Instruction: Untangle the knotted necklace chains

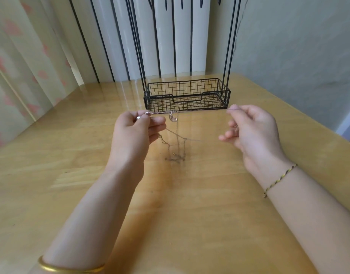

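Chains [177, 135] hang limp and light, knotted low, nearer me than the wire basket [187, 93]. My left hand [138, 131] and right hand [249, 127] each pinch one strand taut just before that basket. I'd grip beside the tangle, gently.

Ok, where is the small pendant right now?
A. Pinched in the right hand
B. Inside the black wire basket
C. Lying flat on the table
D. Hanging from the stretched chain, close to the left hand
D: the pendant dangles off the table from the chain held taut between both hands. It sits just beside the left hand, far from the right hand and in front of the wire basket.
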Motion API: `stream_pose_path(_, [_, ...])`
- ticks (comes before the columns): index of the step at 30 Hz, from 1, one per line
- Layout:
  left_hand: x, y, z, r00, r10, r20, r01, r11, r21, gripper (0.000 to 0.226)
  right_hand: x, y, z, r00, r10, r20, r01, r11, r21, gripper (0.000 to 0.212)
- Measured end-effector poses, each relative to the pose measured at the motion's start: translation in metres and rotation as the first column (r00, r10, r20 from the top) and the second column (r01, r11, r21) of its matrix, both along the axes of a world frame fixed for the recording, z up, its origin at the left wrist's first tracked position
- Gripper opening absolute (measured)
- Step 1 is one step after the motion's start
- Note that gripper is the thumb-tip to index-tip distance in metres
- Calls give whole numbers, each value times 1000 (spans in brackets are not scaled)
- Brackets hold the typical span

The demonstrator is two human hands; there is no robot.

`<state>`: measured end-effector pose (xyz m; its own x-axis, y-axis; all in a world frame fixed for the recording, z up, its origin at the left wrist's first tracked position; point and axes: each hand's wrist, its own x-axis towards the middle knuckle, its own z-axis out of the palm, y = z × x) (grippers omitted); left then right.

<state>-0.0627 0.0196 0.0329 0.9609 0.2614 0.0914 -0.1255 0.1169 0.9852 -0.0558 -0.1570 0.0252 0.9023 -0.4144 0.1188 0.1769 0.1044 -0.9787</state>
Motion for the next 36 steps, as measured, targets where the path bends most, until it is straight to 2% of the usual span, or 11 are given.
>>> stream_pose_path(3, [0, 1, 2, 1000, 6, 0, -6, 999, -44, 15, 0, 1, 5, 990, 132, -40, -101, 894, 436, 23])
stream_pose_path(5, [0, 1, 3, 1000, -6, 7, 7, 994, -108, 15, 0, 1, 6, 981, 188, -42, -140, 846, 514, 30])
stream_pose_path(7, [-1, 1, 4, 1000, -23, 21, 26, 986, -166, 15, -1, 1, 5, 974, 221, -51, -177, 882, 437, 35])
stream_pose_path(10, [-3, 0, 5, 998, -39, 42, 46, 981, -189, 15, -4, 4, 3, 970, 227, -83, -206, 956, 209, 41])
stream_pose_path(14, [-5, -1, 4, 995, -56, 80, 71, 979, -190, 13, -7, 8, 2, 972, 196, -126, -203, 978, -46, 48])
stream_pose_path(17, [-7, 0, 5, 993, -72, 91, 88, 978, -189, 11, -9, 9, 3, 964, 212, -159, -233, 964, -128, 44])
stream_pose_path(23, [-10, -3, 7, 994, -65, 84, 73, 993, -90, 11, -10, 9, 0, 946, 252, -205, -284, 947, -146, 15])
stream_pose_path(27, [-15, -6, 11, 993, -100, 65, 105, 991, -87, 14, -9, 9, -3, 949, 251, -189, -290, 933, -214, 21])
stream_pose_path(30, [-17, -8, 12, 987, -151, 57, 156, 982, -106, 16, -11, 11, -5, 954, 253, -161, -298, 865, -404, 23])
stream_pose_path(34, [-19, -9, 13, 969, -237, 72, 247, 944, -220, 17, -17, 17, -5, 947, 297, -118, -311, 767, -562, 22])
stream_pose_path(36, [-19, -10, 14, 955, -281, 95, 296, 909, -291, 18, -19, 20, -3, 937, 341, -77, -323, 758, -566, 24])
